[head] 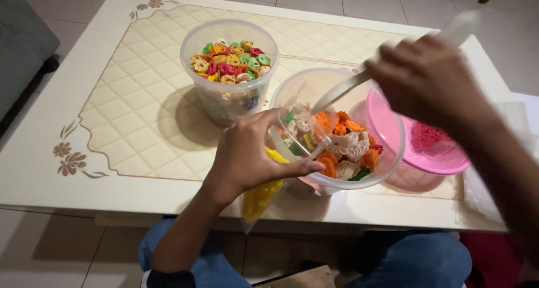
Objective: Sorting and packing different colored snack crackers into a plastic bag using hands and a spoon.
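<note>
1. a clear plastic bag point(264, 195) with yellow pieces in its lower part hangs over the near edge of the table point(39, 170), its mouth held up against the rim of the near tub.
2. the left hand point(252, 153) is curled around the bag's top, fingers closed on the plastic and pressing it to the tub's rim; the thumb lies along the tub's near side.
3. the right hand point(426, 80) is closed around the handle of a white plastic scoop point(342, 91), whose long handle slants up towards the far right corner; its working end sits inside the tub by the bag's mouth.
4. the near clear tub point(387, 153), round and lidless, stands close to the near edge, right of the middle; it holds ring- and flower-shaped crackers in orange, white, green and red, filling roughly the lower half.
5. a second clear tub point(224, 105) stands further in, towards the far left of the first and just beside it; it is full almost to the rim with the same shapes in yellow, pink, green and orange. a small label shows low on its wall, too blurred to make out.
6. a pink round sieve-like basket point(435, 153) sits to the right of the near tub, touching or nearly so.
7. the left half of the table top, with its quilted cream panel and flower corners, lies open.
</note>
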